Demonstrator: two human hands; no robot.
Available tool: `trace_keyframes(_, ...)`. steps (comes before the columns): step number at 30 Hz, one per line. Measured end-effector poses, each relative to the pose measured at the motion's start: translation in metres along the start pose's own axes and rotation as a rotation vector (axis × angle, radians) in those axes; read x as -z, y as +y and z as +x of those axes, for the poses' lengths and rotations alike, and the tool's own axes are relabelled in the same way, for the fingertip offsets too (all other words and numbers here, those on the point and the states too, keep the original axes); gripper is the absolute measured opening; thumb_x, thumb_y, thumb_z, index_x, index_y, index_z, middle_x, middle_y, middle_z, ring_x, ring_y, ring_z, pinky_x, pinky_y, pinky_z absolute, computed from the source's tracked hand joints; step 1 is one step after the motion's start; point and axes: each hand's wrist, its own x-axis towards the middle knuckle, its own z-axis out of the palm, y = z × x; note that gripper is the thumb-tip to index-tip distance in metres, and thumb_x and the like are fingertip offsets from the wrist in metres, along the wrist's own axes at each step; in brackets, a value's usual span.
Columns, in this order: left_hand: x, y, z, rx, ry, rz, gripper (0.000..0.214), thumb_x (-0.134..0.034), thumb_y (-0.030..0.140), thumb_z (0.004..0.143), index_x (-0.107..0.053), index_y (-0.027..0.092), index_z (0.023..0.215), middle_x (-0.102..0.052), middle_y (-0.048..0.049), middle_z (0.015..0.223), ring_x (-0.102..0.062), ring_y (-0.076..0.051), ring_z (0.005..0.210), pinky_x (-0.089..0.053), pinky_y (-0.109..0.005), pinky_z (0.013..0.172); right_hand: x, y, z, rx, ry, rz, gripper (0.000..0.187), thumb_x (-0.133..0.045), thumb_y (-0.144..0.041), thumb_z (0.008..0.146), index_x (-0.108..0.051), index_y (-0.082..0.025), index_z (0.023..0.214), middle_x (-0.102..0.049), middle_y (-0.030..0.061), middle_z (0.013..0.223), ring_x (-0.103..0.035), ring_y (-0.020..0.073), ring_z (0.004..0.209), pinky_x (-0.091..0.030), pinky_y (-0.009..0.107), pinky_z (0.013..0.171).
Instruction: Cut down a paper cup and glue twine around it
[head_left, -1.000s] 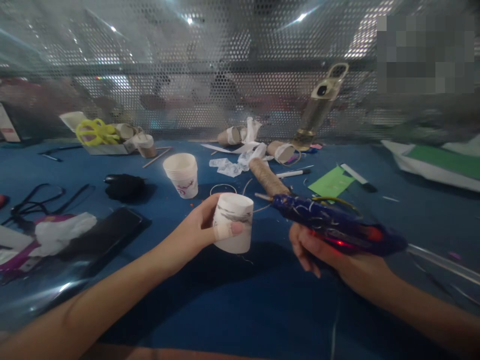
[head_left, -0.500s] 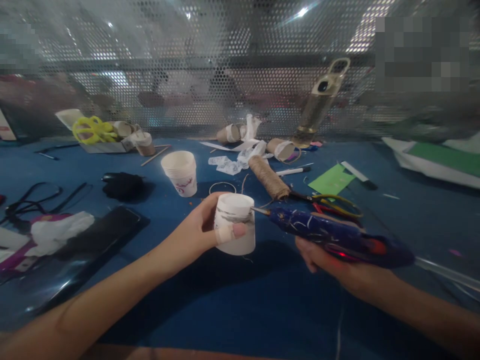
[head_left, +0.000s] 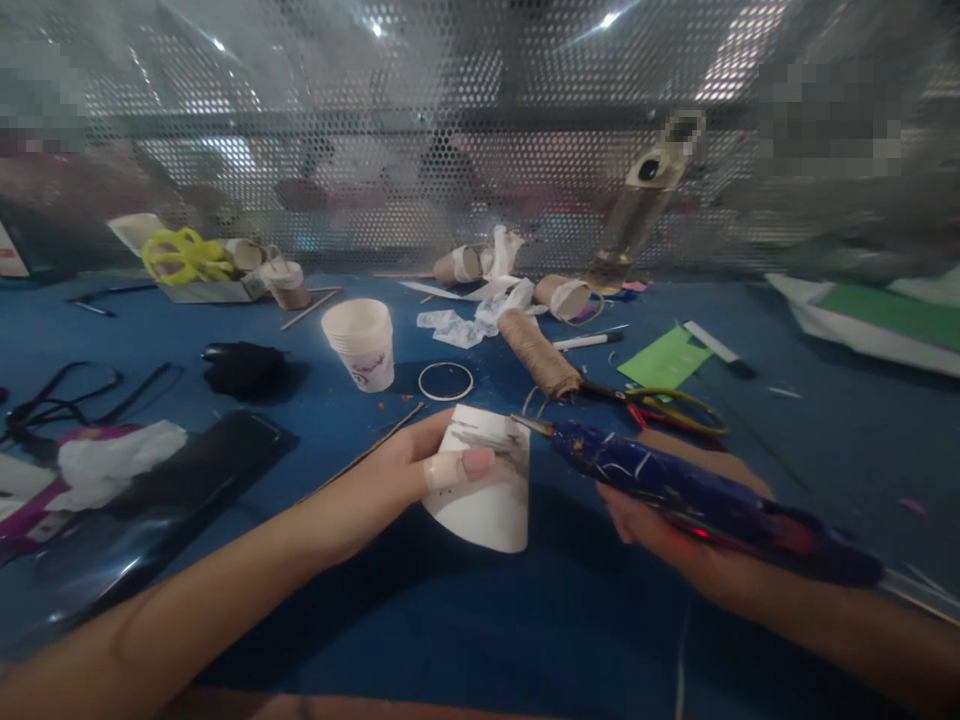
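My left hand (head_left: 420, 468) is closed around a white paper cup (head_left: 487, 505) with grey smears near its narrow end. The cup is tilted, with its thumb-side wall toward me, and a bandage wraps my left thumb. In my right hand (head_left: 667, 530) I grip a dark blue hot glue gun (head_left: 660, 475) streaked with dried glue. Its metal nozzle points left at the cup's upper right edge; whether it touches is hard to tell. A clear glue stick (head_left: 919, 598) sticks out of the gun's back. Behind the cup lies a thin white ring (head_left: 446, 381).
A stack of paper cups (head_left: 360, 345) stands behind my left hand. A twine roll (head_left: 540, 355), scissors (head_left: 686, 408) and green paper (head_left: 664, 357) lie beyond the glue gun. On the left are a black phone (head_left: 187, 500) and a cable (head_left: 56, 400). A bottle (head_left: 634, 215) stands by the mesh screen.
The cup has tipped, so its flat end no longer shows and its side faces me more. My right hand and the glue gun have shifted slightly right and down.
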Motion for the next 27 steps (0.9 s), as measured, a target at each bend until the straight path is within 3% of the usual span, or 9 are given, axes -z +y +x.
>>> trace_keyframes(5,-0.003,-0.002,-0.001,0.036,-0.03,-0.103,0.052,-0.077,0.061,0.087,-0.073,0.02,0.119,-0.079,-0.0093,0.108,-0.071,-0.024,0.095,-0.053,-0.033,0.082,0.004,0.003,-0.002,0.092,-0.041,0.002,0.009,-0.066,-0.03,0.094,-0.06,-0.032,0.087,-0.066,-0.0044,0.07,-0.057,0.0132,0.047,-0.044,0.031,0.046)
trace_keyframes(9,-0.004,-0.002,0.001,0.031,-0.091,-0.17,0.047,-0.077,0.059,0.088,-0.076,0.019,0.113,-0.08,-0.0081,0.101,-0.072,-0.02,0.091,-0.053,-0.028,0.079,0.004,0.005,-0.004,0.122,-0.051,-0.021,0.011,-0.068,-0.026,0.091,-0.058,-0.031,0.09,-0.068,-0.0021,0.075,-0.059,0.0155,0.05,-0.047,0.033,0.049)
trace_keyframes(13,-0.004,-0.002,0.003,0.052,-0.136,-0.22,0.051,-0.078,0.059,0.087,-0.075,0.018,0.117,-0.081,-0.0095,0.099,-0.074,-0.02,0.086,-0.056,-0.03,0.077,0.002,0.006,-0.009,0.116,-0.031,-0.078,0.008,-0.066,-0.031,0.093,-0.06,-0.032,0.097,-0.072,-0.0008,0.082,-0.067,0.02,0.063,-0.051,0.035,0.061)
trace_keyframes(16,-0.004,-0.002,0.002,0.052,-0.162,-0.243,0.052,-0.078,0.058,0.087,-0.074,0.019,0.12,-0.082,-0.0093,0.099,-0.075,-0.02,0.085,-0.055,-0.029,0.075,0.001,0.005,-0.012,0.102,-0.029,-0.089,0.009,-0.064,-0.024,0.093,-0.06,-0.031,0.093,-0.073,-0.0007,0.083,-0.07,0.0202,0.071,-0.053,0.034,0.068)
trace_keyframes(23,-0.003,-0.003,0.0,0.083,-0.162,-0.27,0.047,-0.076,0.057,0.09,-0.076,0.017,0.115,-0.081,-0.0075,0.096,-0.074,-0.02,0.082,-0.055,-0.029,0.076,0.005,0.006,-0.013,0.054,-0.052,-0.026,0.015,-0.062,-0.018,0.093,-0.063,-0.032,0.094,-0.069,0.0004,0.081,-0.065,0.0205,0.068,-0.052,0.032,0.066)
trace_keyframes(27,-0.002,-0.005,0.001,0.075,-0.182,-0.291,0.046,-0.071,0.056,0.093,-0.076,0.016,0.114,-0.081,-0.0109,0.098,-0.075,-0.023,0.084,-0.055,-0.032,0.076,0.006,0.015,-0.012,-0.024,-0.115,0.048,0.015,-0.056,-0.027,0.098,-0.065,-0.031,0.086,-0.067,0.0008,0.076,-0.062,0.0216,0.066,-0.049,0.035,0.062)
